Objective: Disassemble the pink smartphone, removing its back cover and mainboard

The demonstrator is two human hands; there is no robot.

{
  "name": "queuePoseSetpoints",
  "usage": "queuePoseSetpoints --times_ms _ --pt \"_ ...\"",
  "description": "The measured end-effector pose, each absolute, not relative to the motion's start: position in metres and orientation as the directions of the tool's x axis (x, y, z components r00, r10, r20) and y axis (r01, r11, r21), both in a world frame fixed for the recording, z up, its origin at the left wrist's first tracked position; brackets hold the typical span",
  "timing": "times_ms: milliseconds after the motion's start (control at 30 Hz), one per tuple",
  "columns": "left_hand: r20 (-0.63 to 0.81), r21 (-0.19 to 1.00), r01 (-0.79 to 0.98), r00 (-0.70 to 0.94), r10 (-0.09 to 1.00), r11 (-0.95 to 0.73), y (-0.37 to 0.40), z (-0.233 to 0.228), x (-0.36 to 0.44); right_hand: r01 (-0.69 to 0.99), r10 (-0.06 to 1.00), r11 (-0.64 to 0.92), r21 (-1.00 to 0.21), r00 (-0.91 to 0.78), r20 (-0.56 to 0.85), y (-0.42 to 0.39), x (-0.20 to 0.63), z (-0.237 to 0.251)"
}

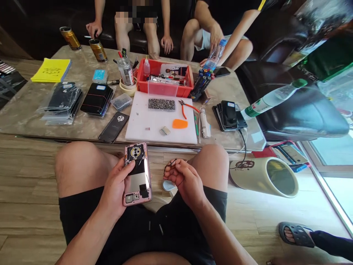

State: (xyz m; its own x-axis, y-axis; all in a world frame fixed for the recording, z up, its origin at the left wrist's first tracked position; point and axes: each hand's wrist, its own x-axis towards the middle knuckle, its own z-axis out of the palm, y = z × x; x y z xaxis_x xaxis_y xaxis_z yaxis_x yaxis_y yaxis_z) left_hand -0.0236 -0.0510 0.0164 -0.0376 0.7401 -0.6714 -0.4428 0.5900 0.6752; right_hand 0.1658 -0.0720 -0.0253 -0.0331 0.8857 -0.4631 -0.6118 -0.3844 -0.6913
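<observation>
Marble table (33, 110) above wood floor; left hand (117, 189) grips phone (137, 173), right hand (186, 180) pinches ring (168, 167).

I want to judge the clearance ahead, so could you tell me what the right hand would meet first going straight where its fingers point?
Probably the pink opened phone in the left hand; the right hand points leftward, though depth is unclear.

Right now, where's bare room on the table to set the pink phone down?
Best patch: the near left of the white mat, between the black back cover and the orange pick. Also bare tabletop at the near left corner, before the bagged parts. Crowded: around the red tray and the phone stack. Left hand holds the pink phone.
</observation>
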Motion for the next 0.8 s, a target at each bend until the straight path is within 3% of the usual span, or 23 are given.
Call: queuePoseSetpoints --times_ms 233,533,800 --pt "-0.683 0.660 -0.437 -0.012 0.730 0.611 -0.052 0.017 -0.021 -0.751 0.869 -0.309 -0.583 0.026 -0.494 -0.062 0.166 -0.031" --pt "-0.681 0.694 -0.406 -0.099 0.726 0.595 -0.058 0.022 -0.041 -0.721 0.867 -0.350 -0.598 -0.007 -0.498 -0.067 0.182 -0.035" --pt "-0.607 0.786 -0.327 -0.242 0.757 0.525 -0.081 0.042 -0.058 -0.779 0.906 -0.268 -0.567 -0.004 -0.424 -0.073 0.191 -0.033"
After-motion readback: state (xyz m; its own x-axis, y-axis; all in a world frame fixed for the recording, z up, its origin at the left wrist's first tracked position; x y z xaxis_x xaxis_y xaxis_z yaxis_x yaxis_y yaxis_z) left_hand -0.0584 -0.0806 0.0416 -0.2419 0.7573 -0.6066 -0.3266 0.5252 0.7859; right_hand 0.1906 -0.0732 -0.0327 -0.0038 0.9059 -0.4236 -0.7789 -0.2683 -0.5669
